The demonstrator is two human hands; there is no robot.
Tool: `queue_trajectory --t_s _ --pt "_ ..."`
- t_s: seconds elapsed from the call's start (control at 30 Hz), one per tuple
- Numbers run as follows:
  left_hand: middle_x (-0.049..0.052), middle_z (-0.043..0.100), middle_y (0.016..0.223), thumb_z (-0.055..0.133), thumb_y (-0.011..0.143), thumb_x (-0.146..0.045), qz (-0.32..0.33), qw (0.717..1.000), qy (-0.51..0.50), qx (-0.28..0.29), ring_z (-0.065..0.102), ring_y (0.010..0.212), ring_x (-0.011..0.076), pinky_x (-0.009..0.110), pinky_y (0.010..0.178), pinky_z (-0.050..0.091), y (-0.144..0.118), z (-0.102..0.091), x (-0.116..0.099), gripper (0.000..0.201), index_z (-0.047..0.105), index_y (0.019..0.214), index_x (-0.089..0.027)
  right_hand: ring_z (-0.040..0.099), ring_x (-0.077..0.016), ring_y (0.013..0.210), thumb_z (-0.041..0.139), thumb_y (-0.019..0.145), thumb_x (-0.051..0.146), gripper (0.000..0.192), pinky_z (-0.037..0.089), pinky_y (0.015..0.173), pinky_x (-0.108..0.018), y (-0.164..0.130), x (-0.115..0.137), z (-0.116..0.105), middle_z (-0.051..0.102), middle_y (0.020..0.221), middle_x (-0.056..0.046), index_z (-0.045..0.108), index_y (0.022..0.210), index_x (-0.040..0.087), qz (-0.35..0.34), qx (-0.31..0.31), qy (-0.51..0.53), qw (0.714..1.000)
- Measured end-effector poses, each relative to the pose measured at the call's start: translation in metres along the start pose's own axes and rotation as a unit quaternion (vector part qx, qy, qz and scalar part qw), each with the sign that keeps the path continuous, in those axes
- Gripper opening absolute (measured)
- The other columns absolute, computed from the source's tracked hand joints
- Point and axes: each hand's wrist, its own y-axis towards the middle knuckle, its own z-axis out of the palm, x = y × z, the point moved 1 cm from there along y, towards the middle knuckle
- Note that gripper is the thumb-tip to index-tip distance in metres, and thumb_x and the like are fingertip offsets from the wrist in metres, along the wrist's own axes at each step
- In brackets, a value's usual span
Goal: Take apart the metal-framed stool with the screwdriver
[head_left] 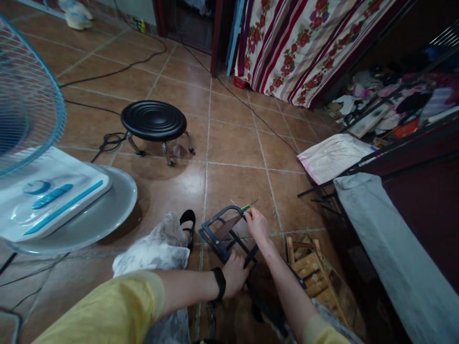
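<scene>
A dark metal frame (217, 240) with rounded tube ends and crossbars stands tilted in front of me, low over the tiled floor. My left hand (234, 272), with a black band on its wrist, is wrapped round a bar at the near part of the frame. At its far right corner, my right hand (256, 223) is closed with fingers pinched against the tube; what lies between the fingertips is hidden. Just beyond those fingers shows a green and yellow handle (245, 208), perhaps a screwdriver's. Several small thin metal pieces (275, 212) lie on the floor to the right.
A round black stool (154, 119) stands ahead to the left. At the left are a fan (53, 191) and its grey base (125, 191). A wooden slatted stool (311, 267) is at the right, beside a grey-covered bench (387, 239). Cables (229, 91) cross the floor.
</scene>
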Motion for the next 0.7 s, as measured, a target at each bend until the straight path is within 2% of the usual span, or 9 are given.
queue_trajectory --t_s 0.2,0.37,0.5,0.7 --pt "0.020 0.059 0.114 0.056 0.080 -0.044 0.009 1.000 0.003 0.007 0.047 0.111 0.0332 0.055 0.099 0.019 0.000 -0.001 0.001 0.038 0.066 0.105 -0.016 0.057 -0.0154 0.083 0.038 0.094 0.038 0.026 0.033 0.068 -0.023 0.000 0.003 0.001 0.063 0.089 -0.004 0.057 0.087 0.021 0.001 -0.003 -0.041 0.999" --pt "0.018 0.060 0.113 0.054 0.081 -0.041 0.006 1.000 0.013 -0.005 0.047 0.110 0.0327 0.055 0.098 0.019 0.001 0.002 0.002 0.035 0.066 0.104 -0.018 0.057 -0.0149 0.082 0.036 0.095 0.043 0.032 0.032 0.065 -0.023 0.002 0.006 0.001 0.062 0.091 -0.005 0.058 0.088 0.021 0.006 0.006 -0.105 0.994" --pt "0.019 0.059 0.114 0.054 0.079 -0.049 0.016 1.000 0.006 0.007 0.046 0.111 0.0339 0.057 0.098 0.018 0.001 0.004 0.003 0.043 0.066 0.105 -0.017 0.058 -0.0158 0.084 0.033 0.095 0.047 0.040 0.033 0.066 -0.023 0.005 0.010 0.005 0.064 0.092 -0.007 0.061 0.086 0.020 0.012 0.017 -0.130 0.991" --pt "0.019 0.059 0.111 0.057 0.078 -0.048 0.010 1.000 -0.007 0.007 0.046 0.108 0.0332 0.057 0.099 0.016 0.003 0.007 0.003 0.042 0.066 0.104 -0.016 0.063 -0.0187 0.078 0.026 0.094 0.053 0.053 0.036 0.064 -0.024 0.011 0.013 0.007 0.068 0.082 -0.011 0.065 0.081 0.020 0.078 0.038 -0.141 0.986"
